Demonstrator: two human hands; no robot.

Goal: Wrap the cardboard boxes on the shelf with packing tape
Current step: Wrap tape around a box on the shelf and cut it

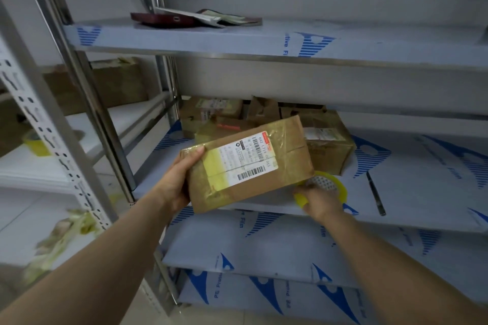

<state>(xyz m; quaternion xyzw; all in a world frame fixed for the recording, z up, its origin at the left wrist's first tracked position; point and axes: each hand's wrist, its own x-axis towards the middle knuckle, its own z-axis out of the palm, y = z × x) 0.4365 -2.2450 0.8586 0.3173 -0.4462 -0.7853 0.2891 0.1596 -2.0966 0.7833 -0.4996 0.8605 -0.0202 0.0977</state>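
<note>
My left hand (178, 179) grips the left end of a flat cardboard box (250, 163) with a white shipping label, holding it tilted over the front of the middle shelf (412, 182). Yellowish tape shines on the box's top. My right hand (319, 200) holds a roll of yellow packing tape (334, 185) just under the box's right corner; the box hides part of the roll. Several more taped cardboard boxes (327, 140) are piled at the back of the same shelf.
A dark pen (375, 194) lies on the shelf right of the roll. The upper shelf (343, 42) carries a dark red case and papers. On the left rack sit another yellow tape roll (35, 144) and a cardboard box (116, 82). Crumpled tape scraps (66, 235) lie lower left.
</note>
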